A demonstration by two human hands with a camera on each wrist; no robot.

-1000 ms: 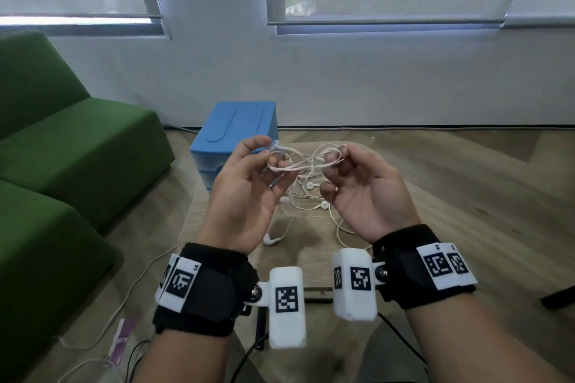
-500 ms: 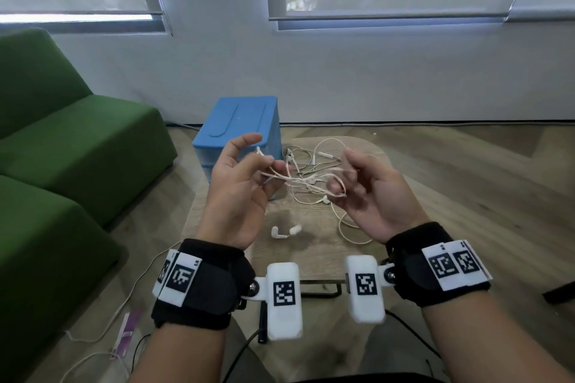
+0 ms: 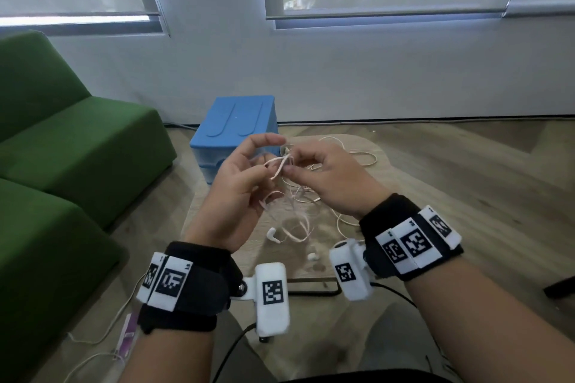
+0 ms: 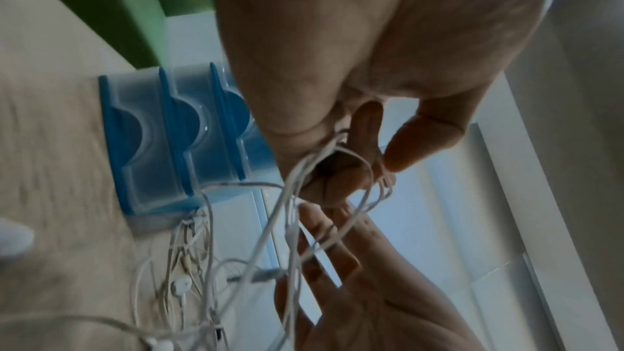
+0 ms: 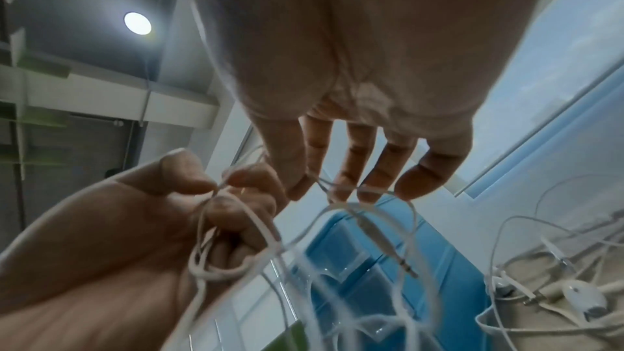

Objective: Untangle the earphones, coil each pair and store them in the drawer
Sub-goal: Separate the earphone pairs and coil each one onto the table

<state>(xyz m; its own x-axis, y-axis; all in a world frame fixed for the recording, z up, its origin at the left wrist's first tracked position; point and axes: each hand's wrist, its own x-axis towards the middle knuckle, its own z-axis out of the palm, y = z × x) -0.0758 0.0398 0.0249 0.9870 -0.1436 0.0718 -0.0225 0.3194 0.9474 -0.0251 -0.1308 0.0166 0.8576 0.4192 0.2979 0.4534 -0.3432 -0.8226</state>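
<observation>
A white earphone cable [image 3: 278, 166] is stretched between both hands above the wooden table [image 3: 348, 261]. My left hand [image 3: 264, 165] is palm up, fingers curled round loops of it; the right wrist view shows its thumb and fingers [image 5: 189, 172] pinching the strand. My right hand [image 3: 291, 165], palm down, pinches the same cable just beside the left fingertips. Its jack plug [image 5: 388, 244] hangs below the right fingers [image 5: 341, 178]. Two earbuds [image 3: 272, 235] dangle or lie near the table. More tangled earphones [image 3: 357, 160] lie on the table. The blue drawer unit [image 3: 236, 127] stands behind, its drawers shut [image 4: 162, 143].
A green sofa [image 3: 62, 165] fills the left side. Loose cables and a small packet [image 3: 127, 333] lie on the floor by it. A wall with windows is behind the table. A black cable [image 3: 236, 348] runs from the wrist camera toward my lap.
My hands have come together. The right hand turned palm down and now pinches the cable right at the left fingertips. The earbuds hang lower toward the table's near side.
</observation>
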